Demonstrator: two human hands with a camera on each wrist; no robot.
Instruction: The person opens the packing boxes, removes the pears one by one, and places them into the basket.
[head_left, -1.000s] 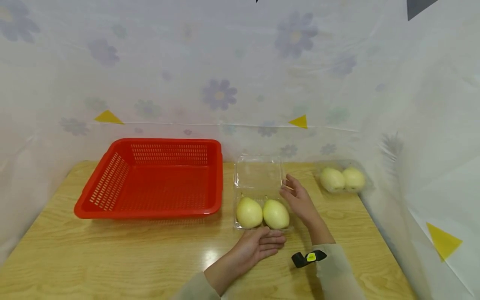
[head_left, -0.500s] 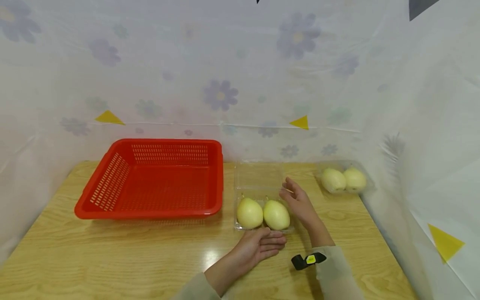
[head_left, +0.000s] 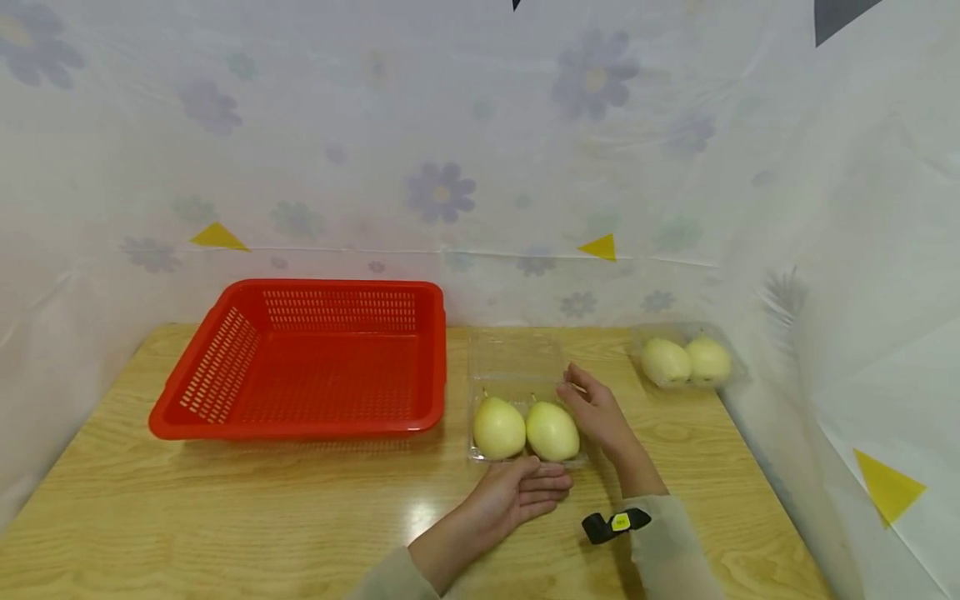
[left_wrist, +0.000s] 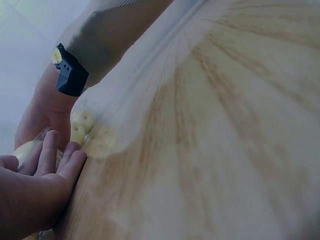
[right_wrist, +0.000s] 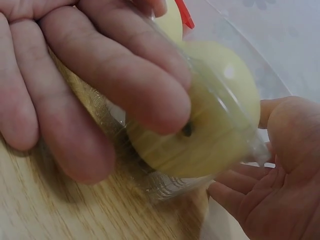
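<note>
I have the left hand (head_left: 517, 492) palm inward at the near edge of the clear box (head_left: 477, 454), its fingers extended and gripping nothing; whether the thumb touches the rim I can't tell. The right hand (head_left: 596, 410) is at the box's right side, by the hinge, fingers loosely bent and holding nothing that I can make out. Just beyond the left hand, two pears (head_left: 499, 428) sit side by side in the box, stems pointing away from me. Past them, left of the right hand's fingertips, the lid (head_left: 517, 354) lies folded back on the table (head_left: 225, 517). Behind the right wrist I see a black strap (head_left: 617, 525) with a yellow label. Farther right and beyond the right hand, a second box (head_left: 738, 367) contains two more pears. Well left of both hands stands the red basket (head_left: 296, 431).
</note>
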